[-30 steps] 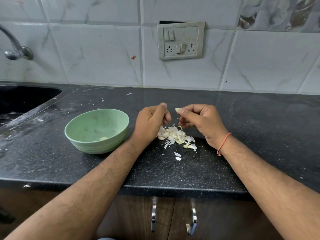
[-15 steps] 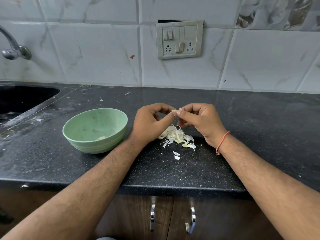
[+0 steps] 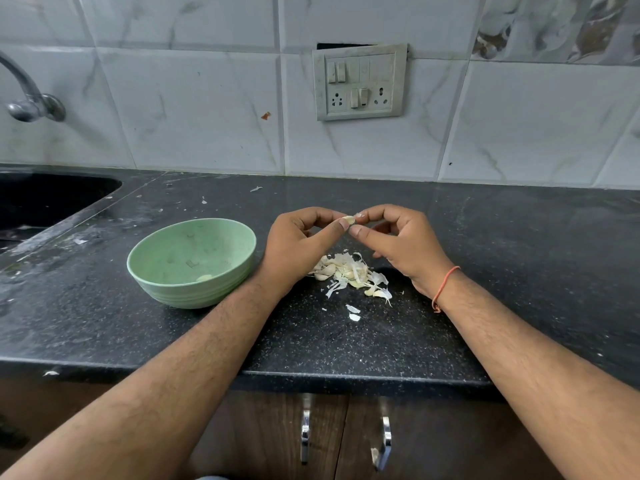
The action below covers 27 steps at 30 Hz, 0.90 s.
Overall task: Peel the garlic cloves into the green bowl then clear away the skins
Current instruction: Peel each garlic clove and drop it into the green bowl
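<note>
Both hands meet above the tabletop point(image 3: 519, 258), fingers curled. Left hand point(image 3: 299, 242) pinches a single garlic clove point(image 3: 349, 220) between thumb and forefinger; right hand point(image 3: 401, 237) pinches the same clove from the other side, fingertips at its end, apparently working the skin loose.

Clove held in the air over the far edge of the garlic pile point(image 3: 349, 271), just right of the green bowl point(image 3: 192, 263). Bowl sits on the tabletop, touching or nearly touching the left wrist.

Risks, as judged:
- Clove is small and the grip is fingertip only; a hard tug on the skin could pop it out, onto the tabletop or toward the sink point(image 3: 52, 199).
- Left forearm lies close against the bowl; a sideways move could nudge it.
- Loose skins are light; quick hand motion could scatter them wider, making the clearing step longer.

Look of things: clove pale cream, partly hidden by fingers, so how much skin remains cannot be told. Pile is a mix of whitish cloves and papery curls, with stray flakes point(image 3: 353, 312) nearer the tabletop edge. Bowl holds one pale piece point(image 3: 205, 278), likely a peeled clove. Most of the work seems ahead.
</note>
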Tool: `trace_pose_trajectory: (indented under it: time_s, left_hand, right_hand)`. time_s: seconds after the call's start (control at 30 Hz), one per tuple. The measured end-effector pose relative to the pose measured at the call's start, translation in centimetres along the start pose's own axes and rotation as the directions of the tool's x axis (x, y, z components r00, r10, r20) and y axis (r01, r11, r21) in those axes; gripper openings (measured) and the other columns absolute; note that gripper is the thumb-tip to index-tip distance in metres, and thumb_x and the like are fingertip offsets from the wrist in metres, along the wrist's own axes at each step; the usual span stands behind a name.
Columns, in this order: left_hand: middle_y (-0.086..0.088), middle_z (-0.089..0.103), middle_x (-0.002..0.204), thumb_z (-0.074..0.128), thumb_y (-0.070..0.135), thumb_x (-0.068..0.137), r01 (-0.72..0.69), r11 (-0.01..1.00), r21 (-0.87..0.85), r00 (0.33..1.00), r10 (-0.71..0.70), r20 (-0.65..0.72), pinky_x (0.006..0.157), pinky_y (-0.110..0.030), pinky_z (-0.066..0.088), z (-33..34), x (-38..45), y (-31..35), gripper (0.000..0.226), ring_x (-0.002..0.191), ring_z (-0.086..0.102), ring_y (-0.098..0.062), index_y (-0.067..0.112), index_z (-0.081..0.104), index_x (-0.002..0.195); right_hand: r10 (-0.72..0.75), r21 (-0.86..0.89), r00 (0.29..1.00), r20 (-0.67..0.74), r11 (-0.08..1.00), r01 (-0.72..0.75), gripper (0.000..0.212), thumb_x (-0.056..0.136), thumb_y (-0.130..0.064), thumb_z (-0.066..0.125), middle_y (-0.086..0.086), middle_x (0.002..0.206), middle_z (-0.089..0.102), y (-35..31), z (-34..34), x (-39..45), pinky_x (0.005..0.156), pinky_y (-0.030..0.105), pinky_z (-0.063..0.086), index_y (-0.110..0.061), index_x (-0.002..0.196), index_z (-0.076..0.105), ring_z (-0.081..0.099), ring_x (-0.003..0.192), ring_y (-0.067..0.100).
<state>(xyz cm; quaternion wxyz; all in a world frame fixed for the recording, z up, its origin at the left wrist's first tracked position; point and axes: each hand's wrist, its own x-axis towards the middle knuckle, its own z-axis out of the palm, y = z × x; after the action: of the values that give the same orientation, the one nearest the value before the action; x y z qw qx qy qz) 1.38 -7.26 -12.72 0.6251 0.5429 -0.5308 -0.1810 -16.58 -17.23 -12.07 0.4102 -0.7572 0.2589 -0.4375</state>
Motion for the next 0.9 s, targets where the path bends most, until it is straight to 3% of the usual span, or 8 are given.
trace_pose_trajectory:
  time_s: [0.13,0.23,0.3,0.4,0.5,0.6,0.7,0.9]
  left_hand:
    - [-0.001,0.082,0.089,0.078,0.033,0.096,0.021,1.0,-0.003,1.0,-0.021,0.006,0.066,-0.037,0.051,0.0,0.1,0.0,0.009,0.068,0.058,-0.023,0.027,0.085,0.096]
    - [0.001,0.081,0.087,0.078,0.029,0.095,0.028,1.0,-0.002,0.999,-0.028,0.018,0.067,-0.031,0.05,0.0,0.1,0.2,0.009,0.066,0.059,-0.01,0.024,0.085,0.092]
    - [0.001,0.081,0.087,0.079,0.028,0.094,0.029,1.0,0.003,0.999,-0.029,0.024,0.069,-0.03,0.05,0.0,0.0,0.2,0.009,0.066,0.06,-0.007,0.023,0.085,0.091]
    - [0.002,0.08,0.082,0.079,0.031,0.093,0.023,1.0,0.022,1.0,-0.023,0.016,0.066,-0.032,0.048,0.1,0.0,0.2,0.008,0.064,0.056,-0.014,0.026,0.085,0.09]
    - [0.014,0.069,0.061,0.081,0.028,0.092,0.018,0.998,0.059,1.0,-0.017,-0.008,0.058,-0.023,0.04,0.1,-0.1,0.2,0.005,0.054,0.047,-0.007,0.026,0.086,0.091]
    - [0.023,0.064,0.056,0.084,0.027,0.09,-0.018,0.992,0.128,0.999,0.021,-0.025,0.051,-0.015,0.036,0.2,-0.3,0.3,0.005,0.046,0.042,0.0,0.027,0.085,0.095]
    - [0.027,0.07,0.067,0.085,0.031,0.087,-0.081,0.961,0.264,0.995,0.092,-0.03,0.05,-0.013,0.035,0.1,-0.5,0.4,0.007,0.046,0.044,-0.001,0.034,0.084,0.094]
    - [0.025,0.073,0.077,0.084,0.038,0.084,-0.14,0.882,0.45,0.987,0.16,-0.005,0.061,-0.005,0.036,0.2,-1.0,1.1,0.004,0.061,0.056,0.016,0.035,0.082,0.084]
  right_hand:
    - [-0.029,0.028,1.0,-0.001,0.999,0.029,0.007,0.089,-0.02,0.086,-0.001,0.094,0.08,-0.4,0.1,-0.2,0.062,0.043,0.061,-0.022,0.094,0.082,0.066,0.08,0.018]
    - [-0.041,0.05,0.999,0.007,0.998,0.041,0.005,0.09,-0.018,0.085,0.0,0.097,0.08,-0.5,0.1,-0.2,0.062,0.037,0.061,-0.019,0.095,0.082,0.066,0.081,0.018]
    - [-0.048,0.07,0.999,0.01,0.996,0.048,0.006,0.091,-0.016,0.085,0.004,0.097,0.08,-0.5,0.1,-0.3,0.063,0.038,0.061,-0.018,0.095,0.082,0.069,0.083,0.021]
    - [-0.056,0.1,0.998,-0.009,0.993,0.056,0.008,0.089,-0.013,0.085,0.012,0.093,0.08,-0.6,0.2,-0.3,0.064,0.043,0.061,-0.013,0.096,0.081,0.073,0.083,0.04]
    - [-0.065,0.098,0.997,-0.035,0.993,0.068,0.009,0.088,-0.01,0.086,0.014,0.089,0.079,-0.7,0.2,-0.3,0.066,0.049,0.06,-0.009,0.095,0.081,0.071,0.084,0.048]
    - [-0.1,0.019,0.994,-0.037,0.995,0.101,0.008,0.086,-0.011,0.088,0.005,0.086,0.08,-0.7,0.2,-0.4,0.068,0.045,0.061,-0.011,0.089,0.081,0.075,0.079,0.034]
    - [-0.175,-0.143,0.984,-0.022,0.975,0.17,0.009,0.084,-0.014,0.089,-0.005,0.082,0.08,-0.7,0.4,-0.6,0.068,0.028,0.06,-0.017,0.086,0.081,0.075,0.073,0.012]
    - [-0.283,-0.311,0.959,-0.025,0.914,0.261,0.01,0.084,-0.014,0.086,-0.013,0.082,0.079,-1.5,0.2,-1.2,0.068,0.019,0.059,-0.022,0.089,0.084,0.075,0.075,0.004]
